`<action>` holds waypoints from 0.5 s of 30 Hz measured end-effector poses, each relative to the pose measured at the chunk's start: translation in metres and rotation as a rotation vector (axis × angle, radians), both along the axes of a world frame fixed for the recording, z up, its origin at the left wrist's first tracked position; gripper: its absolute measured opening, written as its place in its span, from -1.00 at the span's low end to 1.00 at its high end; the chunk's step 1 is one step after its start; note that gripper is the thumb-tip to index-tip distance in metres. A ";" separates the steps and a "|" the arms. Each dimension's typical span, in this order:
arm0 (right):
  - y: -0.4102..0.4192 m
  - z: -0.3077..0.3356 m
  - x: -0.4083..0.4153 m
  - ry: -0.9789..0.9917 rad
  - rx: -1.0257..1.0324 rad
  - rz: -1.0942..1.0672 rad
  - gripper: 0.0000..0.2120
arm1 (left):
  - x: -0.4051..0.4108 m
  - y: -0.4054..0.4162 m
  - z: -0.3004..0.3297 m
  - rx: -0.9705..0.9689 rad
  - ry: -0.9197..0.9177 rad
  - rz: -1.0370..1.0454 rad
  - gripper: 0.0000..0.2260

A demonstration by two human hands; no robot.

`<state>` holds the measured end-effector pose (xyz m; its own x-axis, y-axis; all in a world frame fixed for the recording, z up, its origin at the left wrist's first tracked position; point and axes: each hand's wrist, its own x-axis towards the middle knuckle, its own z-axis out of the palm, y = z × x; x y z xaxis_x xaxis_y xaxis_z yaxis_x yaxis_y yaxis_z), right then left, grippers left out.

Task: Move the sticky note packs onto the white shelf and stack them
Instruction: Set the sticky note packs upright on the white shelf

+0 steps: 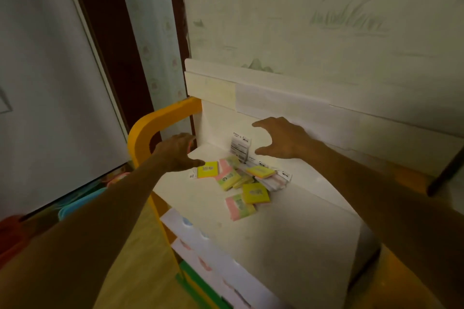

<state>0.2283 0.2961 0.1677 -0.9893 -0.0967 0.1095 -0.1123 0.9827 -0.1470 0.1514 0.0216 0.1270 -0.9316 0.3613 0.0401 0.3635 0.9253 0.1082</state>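
White shelf [288, 233] against a pale patterned wall [313, 12], dim light, some blur. Sticky note packs [241, 180] lie in a loose, overlapping scatter on the shelf top, toward its back edge and left of centre; not stacked. One white pack [240, 146] stands upright against the shelf's back panel [288, 105], at the rear of the scatter. A yellow pack [208, 169] sits at the left end of the pile, nearest the shelf's left edge. Another yellow pack [255, 193] lies on top of a pink-and-green one [240, 207]; those two are the closest to the front edge. White-wrapped packs [275, 179] trail off to the right along the back.

Left hand [177, 152]: over the back-left corner of the shelf, fingers relaxed and holding nothing, thumb tip just beside the left yellow pack; can't tell if it touches. Right hand [285, 138]: spread wide, thumb and fingers apart in a C shape, hovering above the back edge just right of the upright pack, holding nothing.

Open room: front half and right side of the shelf top are bare white surface. Orange curved side rail [155, 128] bounds the left edge, right behind the left hand. Below the front-left edge, coloured trim [200, 281] and white panels. Dark door frame [110, 57] and pale door [45, 83] to the left; teal and red bins [75, 204] on the floor beside the shelf.
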 end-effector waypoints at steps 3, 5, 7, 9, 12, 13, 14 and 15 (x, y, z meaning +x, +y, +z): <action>0.001 -0.007 -0.022 -0.006 -0.005 -0.036 -0.28 | -0.036 0.003 -0.011 -0.006 -0.010 -0.028 -0.24; 0.001 -0.014 -0.037 -0.018 -0.026 -0.068 -0.28 | -0.064 0.003 -0.020 -0.003 -0.032 -0.058 -0.18; 0.000 -0.021 -0.051 -0.025 -0.034 -0.110 -0.29 | -0.091 0.004 -0.030 -0.018 -0.057 -0.107 -0.16; -0.003 -0.027 -0.063 -0.018 -0.034 -0.157 -0.29 | -0.117 0.005 -0.041 -0.027 -0.071 -0.178 -0.17; -0.010 -0.036 -0.077 -0.056 -0.032 -0.237 -0.28 | -0.148 0.006 -0.059 -0.060 -0.144 -0.284 -0.17; -0.012 -0.041 -0.081 -0.066 -0.039 -0.263 -0.28 | -0.156 0.007 -0.067 -0.079 -0.167 -0.310 -0.17; -0.014 -0.047 -0.084 -0.072 -0.051 -0.288 -0.28 | -0.164 0.007 -0.076 -0.089 -0.177 -0.335 -0.17; -0.017 -0.053 -0.087 -0.078 -0.066 -0.310 -0.28 | -0.172 0.007 -0.087 -0.090 -0.194 -0.357 -0.18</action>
<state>0.1418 0.2791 0.1146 -0.9762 0.2149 0.0277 0.2047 0.9565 -0.2079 -0.0204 0.0282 0.0404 -0.7343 0.6571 -0.1706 0.6442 0.7537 0.1304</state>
